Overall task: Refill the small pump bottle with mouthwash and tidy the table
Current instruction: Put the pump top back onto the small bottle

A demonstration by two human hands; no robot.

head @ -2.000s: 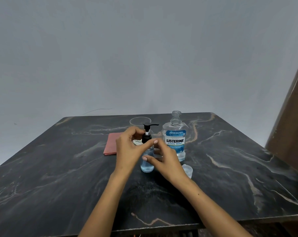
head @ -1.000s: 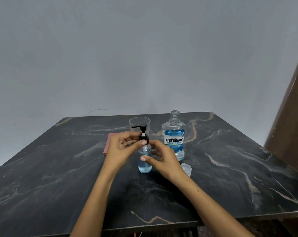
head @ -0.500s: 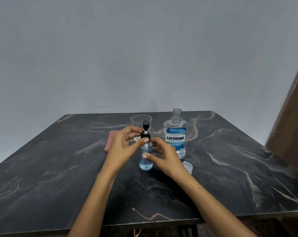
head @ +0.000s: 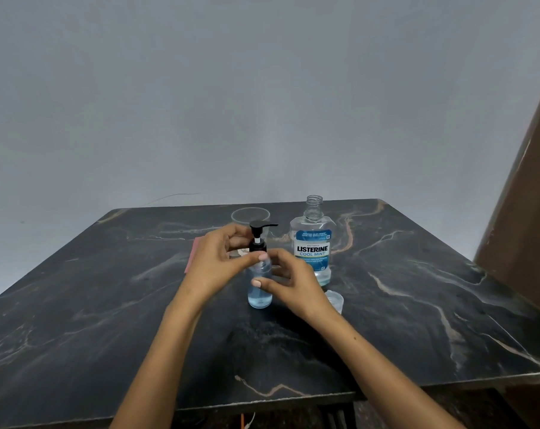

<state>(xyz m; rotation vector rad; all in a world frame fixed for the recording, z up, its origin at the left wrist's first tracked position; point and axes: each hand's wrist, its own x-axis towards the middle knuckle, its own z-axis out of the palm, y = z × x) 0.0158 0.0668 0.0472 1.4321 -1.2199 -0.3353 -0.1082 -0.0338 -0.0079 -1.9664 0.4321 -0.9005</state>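
The small pump bottle [head: 259,283] stands upright on the dark marble table [head: 107,320], blue mouthwash showing in its lower body, so the refill itself looks done. The left hand [head: 216,264] pinches the black pump collar [head: 258,247] between thumb and fingers, seemingly screwing it down, while the right hand [head: 290,283] wraps the bottle's body just below that pinch to hold it steady. Whether the collar is fully tight cannot be told. Left to do, as I judge it: seat the pump, cap the Listerine bottle [head: 312,243], which stands open-necked just right of the grip, and clear things away. Its clear cap [head: 335,300] sits on the table right of the right wrist, close to it. Behind the grip stands a clear plastic cup [head: 249,215], and a pink cloth [head: 193,253] lies just behind the left hand, mostly hidden by it. Room is tightest to the right, where the open bottle could be knocked by a careless knuckle; nearer the person and out to the left the tabletop is bare, and every table edge lies well away from the hands.
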